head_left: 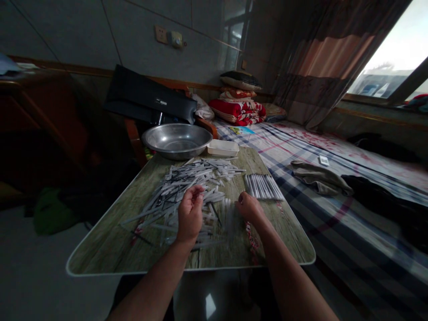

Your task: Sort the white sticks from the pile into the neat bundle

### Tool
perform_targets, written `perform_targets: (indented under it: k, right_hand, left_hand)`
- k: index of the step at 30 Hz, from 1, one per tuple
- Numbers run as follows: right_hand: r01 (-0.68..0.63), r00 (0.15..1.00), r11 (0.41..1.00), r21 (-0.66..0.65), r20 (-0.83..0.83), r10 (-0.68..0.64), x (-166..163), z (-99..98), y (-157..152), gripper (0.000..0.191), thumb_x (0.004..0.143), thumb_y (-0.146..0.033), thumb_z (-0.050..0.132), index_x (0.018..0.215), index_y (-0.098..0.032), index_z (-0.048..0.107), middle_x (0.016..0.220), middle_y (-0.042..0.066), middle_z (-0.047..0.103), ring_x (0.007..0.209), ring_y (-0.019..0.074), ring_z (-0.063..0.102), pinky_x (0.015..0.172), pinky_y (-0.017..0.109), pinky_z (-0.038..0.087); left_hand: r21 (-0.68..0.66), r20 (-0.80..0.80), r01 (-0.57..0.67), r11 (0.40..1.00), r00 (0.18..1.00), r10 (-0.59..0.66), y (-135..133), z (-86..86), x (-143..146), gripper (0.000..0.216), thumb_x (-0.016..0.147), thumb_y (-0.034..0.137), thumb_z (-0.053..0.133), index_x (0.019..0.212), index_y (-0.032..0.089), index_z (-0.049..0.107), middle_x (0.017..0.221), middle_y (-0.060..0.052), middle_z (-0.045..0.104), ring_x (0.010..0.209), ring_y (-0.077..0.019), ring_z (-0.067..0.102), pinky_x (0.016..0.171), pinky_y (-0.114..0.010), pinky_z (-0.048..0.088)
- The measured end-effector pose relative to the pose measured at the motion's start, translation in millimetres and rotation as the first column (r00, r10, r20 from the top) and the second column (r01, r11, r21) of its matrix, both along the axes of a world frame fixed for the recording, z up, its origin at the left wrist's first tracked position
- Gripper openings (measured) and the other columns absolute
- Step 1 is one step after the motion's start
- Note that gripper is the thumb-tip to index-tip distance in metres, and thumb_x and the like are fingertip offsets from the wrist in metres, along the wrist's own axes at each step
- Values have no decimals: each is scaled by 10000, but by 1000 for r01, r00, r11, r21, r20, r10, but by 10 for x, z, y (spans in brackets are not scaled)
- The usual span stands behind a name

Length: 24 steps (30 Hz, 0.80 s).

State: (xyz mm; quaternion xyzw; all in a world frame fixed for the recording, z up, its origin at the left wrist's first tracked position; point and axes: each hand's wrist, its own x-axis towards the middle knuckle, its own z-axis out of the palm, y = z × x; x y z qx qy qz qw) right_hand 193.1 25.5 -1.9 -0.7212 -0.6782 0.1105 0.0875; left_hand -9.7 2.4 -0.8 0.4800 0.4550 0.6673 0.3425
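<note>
My left hand (191, 211) is raised over the near part of a loose heap of pale translucent tubes and dark thin sticks, which look like pen parts (187, 180). Its fingers curl toward the thumb in a pinch, and whatever is between them is too small to make out. To the right, my right hand (249, 207) is closed, knuckles up, close to the table; its fingertips are hidden. Between the hands lie a few clear tubes (227, 211), side by side. Just beyond my right hand, several white pens with dark ends (263, 186) lie in a neat row.
The wood-patterned table (100, 249) carries a wide metal basin (177, 140) and a shallow white plastic box (223, 148) at its far end. A bed with a checked sheet (284, 223) stands along the right. A black monitor (150, 98) leans behind the basin.
</note>
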Motion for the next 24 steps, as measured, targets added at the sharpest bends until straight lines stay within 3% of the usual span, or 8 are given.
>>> perform_targets:
  k: [9, 13, 15, 18, 21, 24]
  right_hand:
    - [-18, 996, 1000, 8, -83, 18, 8, -19, 22, 179, 754, -175, 589, 911, -151, 673, 917, 118, 717, 860, 219, 652, 698, 269, 415]
    - [-61, 933, 998, -17, -357, 51, 91, 39, 63, 117, 717, -142, 577, 776, -149, 677, 712, 55, 678, 681, 164, 622, 616, 250, 434]
    - [-80, 801, 996, -33, -597, 45, 127, 70, 65, 114, 729, -162, 555, 775, -150, 659, 590, 3, 604, 539, 121, 552, 521, 230, 420]
    - [-135, 485, 991, -7, -872, 60, 110, 130, 31, 138, 730, -256, 603, 822, -155, 626, 559, -41, 550, 466, 89, 489, 448, 207, 404]
    - [-202, 243, 976, 75, -962, 124, -2, 200, -27, 246, 693, -345, 700, 839, -166, 613, 601, -39, 578, 504, 86, 515, 484, 210, 438]
    - [-261, 134, 958, 122, -978, 161, -115, 262, -79, 287, 690, -380, 732, 853, -175, 615, 634, -31, 594, 519, 81, 528, 519, 217, 457]
  left_hand:
    - [1, -55, 18, 1000, 998, -18, -1, -4, -1, 187, 848, 244, 547, 1014, 191, 615, 1013, -50, 672, 983, -188, 630, 926, -346, 473]
    - [-36, -107, 44, 998, 993, -47, -3, -15, -19, 181, 846, 244, 557, 1004, 203, 635, 1016, -39, 674, 972, -179, 616, 873, -304, 472]
    - [-59, -114, 73, 996, 990, -79, -13, -8, -17, 176, 843, 253, 561, 988, 200, 643, 986, -36, 674, 888, -166, 618, 784, -275, 482]
    - [-128, -65, 216, 968, 972, -226, -46, 25, 18, 180, 839, 295, 567, 958, 185, 645, 882, -23, 673, 612, -110, 554, 580, -228, 446]
    - [-225, 13, 438, 870, 894, -447, -95, 75, 75, 234, 834, 353, 591, 981, 177, 640, 924, -36, 688, 456, -59, 447, 450, -205, 369]
    - [-254, 37, 584, 771, 802, -596, -136, 110, 110, 284, 792, 333, 661, 1029, 178, 635, 792, -34, 691, 527, -102, 545, 494, -218, 414]
